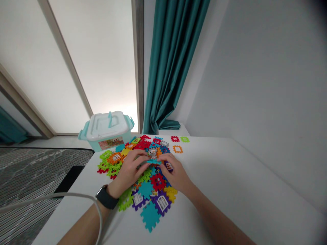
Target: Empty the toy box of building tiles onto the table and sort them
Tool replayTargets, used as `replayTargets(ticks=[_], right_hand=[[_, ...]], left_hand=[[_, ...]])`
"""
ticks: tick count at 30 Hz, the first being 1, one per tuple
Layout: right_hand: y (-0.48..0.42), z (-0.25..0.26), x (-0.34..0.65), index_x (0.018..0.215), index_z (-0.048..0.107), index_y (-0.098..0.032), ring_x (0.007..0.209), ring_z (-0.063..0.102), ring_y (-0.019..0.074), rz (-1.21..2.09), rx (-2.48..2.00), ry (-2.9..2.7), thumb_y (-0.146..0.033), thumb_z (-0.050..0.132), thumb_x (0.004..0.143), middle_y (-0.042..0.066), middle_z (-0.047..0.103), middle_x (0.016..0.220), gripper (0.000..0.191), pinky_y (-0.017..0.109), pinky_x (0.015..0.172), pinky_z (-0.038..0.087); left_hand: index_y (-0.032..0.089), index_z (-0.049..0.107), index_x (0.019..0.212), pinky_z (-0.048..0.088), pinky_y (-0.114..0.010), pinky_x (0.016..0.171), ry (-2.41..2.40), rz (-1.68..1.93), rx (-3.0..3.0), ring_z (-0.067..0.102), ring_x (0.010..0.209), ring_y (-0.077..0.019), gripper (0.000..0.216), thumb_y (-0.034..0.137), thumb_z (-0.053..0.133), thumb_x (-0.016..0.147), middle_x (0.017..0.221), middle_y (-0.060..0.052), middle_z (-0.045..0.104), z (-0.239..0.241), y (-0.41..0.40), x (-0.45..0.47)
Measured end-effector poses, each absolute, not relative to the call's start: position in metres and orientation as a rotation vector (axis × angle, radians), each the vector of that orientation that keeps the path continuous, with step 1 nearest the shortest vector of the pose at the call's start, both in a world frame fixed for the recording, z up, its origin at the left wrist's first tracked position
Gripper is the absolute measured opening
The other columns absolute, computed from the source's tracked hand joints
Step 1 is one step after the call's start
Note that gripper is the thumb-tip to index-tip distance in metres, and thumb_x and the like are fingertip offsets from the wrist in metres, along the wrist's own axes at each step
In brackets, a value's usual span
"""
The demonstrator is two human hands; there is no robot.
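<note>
A turquoise interlocking tile [154, 162], seen nearly edge-on, is held between both hands above a pile of toothed plastic tiles. My left hand [133, 167], with a dark watch on its wrist, pinches the tile's left end. At the right end, the thumb and fingers of my right hand [175, 170] close on the same tile. Below them lie a red tile [158, 182], a purple tile with a white window [162, 203] and a yellow tile [170, 193]. Nearest to me is a flat turquoise tile [150, 216]. The hands hide part of the pile.
A lidded turquoise-and-white box [109, 129] stands at the table's back left. Small red [175, 139], green [184, 139] and orange frames [177, 149] lie right of the pile on the white table [217, 177]. A pale cable [74, 194] crosses the lower left, near my left forearm.
</note>
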State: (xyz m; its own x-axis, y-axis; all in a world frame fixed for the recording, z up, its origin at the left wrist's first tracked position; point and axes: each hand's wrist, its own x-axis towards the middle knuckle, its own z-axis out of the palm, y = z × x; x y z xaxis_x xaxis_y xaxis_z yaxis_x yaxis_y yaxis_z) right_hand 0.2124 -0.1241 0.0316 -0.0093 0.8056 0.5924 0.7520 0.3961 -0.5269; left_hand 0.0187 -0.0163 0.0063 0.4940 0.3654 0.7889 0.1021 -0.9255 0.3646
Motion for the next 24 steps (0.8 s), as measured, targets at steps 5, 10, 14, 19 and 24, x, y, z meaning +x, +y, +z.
replayTargets(ticks=[5, 10, 14, 19, 24], right_hand=[[-0.125, 0.028, 0.204, 0.110, 0.063, -0.024, 0.097, 0.063, 0.0224, 0.138, -1.445, -1.624, -0.026, 0.055, 0.091, 0.005, 0.068, 0.103, 0.021, 0.037, 0.090, 0.050], [-0.123, 0.027, 0.207, 0.125, 0.060, -0.025, 0.083, 0.063, 0.0187, 0.242, -1.463, -1.456, -0.028, 0.056, 0.091, 0.001, 0.064, 0.086, 0.034, 0.032, 0.082, 0.051], [-0.119, 0.024, 0.210, 0.125, 0.059, -0.024, 0.074, 0.060, 0.0163, 0.365, -1.403, -1.401, -0.030, 0.055, 0.091, -0.002, 0.059, 0.079, 0.035, 0.029, 0.073, 0.050], [-0.118, 0.021, 0.208, 0.123, 0.059, -0.024, 0.067, 0.055, 0.0144, 0.464, -1.389, -1.375, -0.031, 0.056, 0.091, -0.004, 0.056, 0.074, 0.033, 0.027, 0.065, 0.047], [-0.118, 0.020, 0.207, 0.123, 0.061, -0.024, 0.070, 0.056, 0.0145, 0.451, -1.412, -1.397, -0.030, 0.056, 0.091, -0.003, 0.057, 0.076, 0.033, 0.027, 0.066, 0.047]], left_hand=[[0.020, 0.059, 0.091, 0.051, -0.039, 0.094, 0.469, 1.358, 2.256, 0.059, 0.107, -0.0217, 0.011, 0.027, 0.053, 0.098, 0.111, -0.009, 0.058, 0.011, -0.026, 0.026], [0.022, 0.057, 0.115, 0.050, -0.045, 0.098, 0.466, 1.300, 2.247, 0.057, 0.115, -0.0255, 0.027, 0.031, 0.063, 0.091, 0.120, -0.010, 0.056, 0.011, -0.028, 0.027], [0.027, 0.048, 0.137, 0.047, -0.051, 0.104, 0.450, 1.291, 2.451, 0.051, 0.125, -0.0314, 0.063, 0.038, 0.076, 0.082, 0.132, -0.013, 0.051, 0.004, -0.022, 0.024], [0.025, 0.055, 0.127, 0.048, -0.050, 0.101, 0.464, 1.366, 2.557, 0.054, 0.120, -0.0306, 0.046, 0.042, 0.070, 0.087, 0.127, -0.013, 0.054, -0.001, -0.016, 0.024], [0.022, 0.056, 0.120, 0.048, -0.047, 0.100, 0.455, 1.401, 2.593, 0.054, 0.118, -0.0302, 0.042, 0.035, 0.071, 0.083, 0.125, -0.013, 0.055, 0.002, -0.018, 0.023]])
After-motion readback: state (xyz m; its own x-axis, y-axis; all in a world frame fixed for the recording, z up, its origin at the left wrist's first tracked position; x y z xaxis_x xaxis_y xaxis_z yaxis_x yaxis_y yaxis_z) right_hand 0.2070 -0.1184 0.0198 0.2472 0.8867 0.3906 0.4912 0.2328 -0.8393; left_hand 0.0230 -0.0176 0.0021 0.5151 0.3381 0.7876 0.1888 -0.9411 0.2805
